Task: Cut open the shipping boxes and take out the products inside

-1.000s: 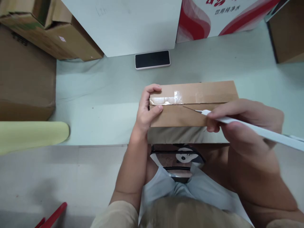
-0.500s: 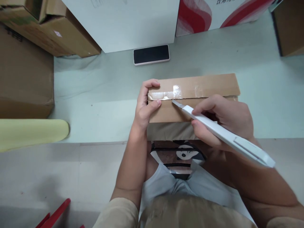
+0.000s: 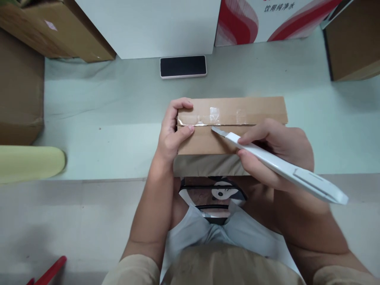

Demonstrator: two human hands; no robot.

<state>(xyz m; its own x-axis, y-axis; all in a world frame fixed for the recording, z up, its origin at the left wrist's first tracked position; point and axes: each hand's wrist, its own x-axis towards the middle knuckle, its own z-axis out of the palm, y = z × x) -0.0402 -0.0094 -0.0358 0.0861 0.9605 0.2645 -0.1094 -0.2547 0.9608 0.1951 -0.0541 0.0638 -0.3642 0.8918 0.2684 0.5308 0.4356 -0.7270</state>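
A brown cardboard box (image 3: 255, 109) rests at the front edge of the table, its long seam running left to right. Clear tape (image 3: 214, 114) covers part of the upper flap along that seam. My left hand (image 3: 175, 128) grips the box's left end, thumb on the near flap and fingers round the far side. In my right hand (image 3: 279, 152) is a white utility knife (image 3: 267, 160), held between thumb and fingers. Its blade points left, with the tip at or just below the seam; whether it touches the cardboard I cannot tell.
A phone (image 3: 183, 66) lies behind the box, before a large white box (image 3: 154, 27). A red-and-white carton (image 3: 261, 23) stands beside that. Brown cartons (image 3: 74, 31) fill the left, another carton (image 3: 353, 39) the right. A yellow-green rounded object (image 3: 32, 164) juts in from the left.
The whole view has shifted, so the table's things sit further left. The blade tip has moved slightly away from the taped seam, toward me. Both hands keep their holds.
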